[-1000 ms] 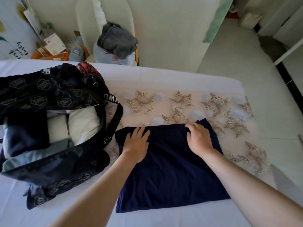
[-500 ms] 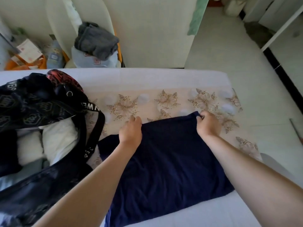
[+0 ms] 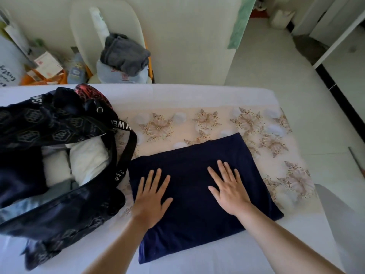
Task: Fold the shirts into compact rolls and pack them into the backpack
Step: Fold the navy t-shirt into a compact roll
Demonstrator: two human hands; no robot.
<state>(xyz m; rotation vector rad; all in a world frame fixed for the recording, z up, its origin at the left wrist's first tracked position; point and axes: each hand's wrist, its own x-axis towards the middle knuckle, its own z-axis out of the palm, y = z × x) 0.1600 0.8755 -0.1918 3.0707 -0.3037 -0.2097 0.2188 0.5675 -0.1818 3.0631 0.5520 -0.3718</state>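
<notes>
Both hands, left point(image 3: 151, 196) and right point(image 3: 229, 189), press flat (fingers spread) on one navy shirt point(image 3: 197, 218).

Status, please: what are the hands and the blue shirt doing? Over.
Left hand, right hand flat on navy shirt. Shirt folded, not rolled. Backpack open alongside; way clear.

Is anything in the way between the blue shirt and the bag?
Nothing visible. The shirt lies right beside the backpack, with only its strap hanging between them. Some white rolls already fill part of the opening.
</notes>
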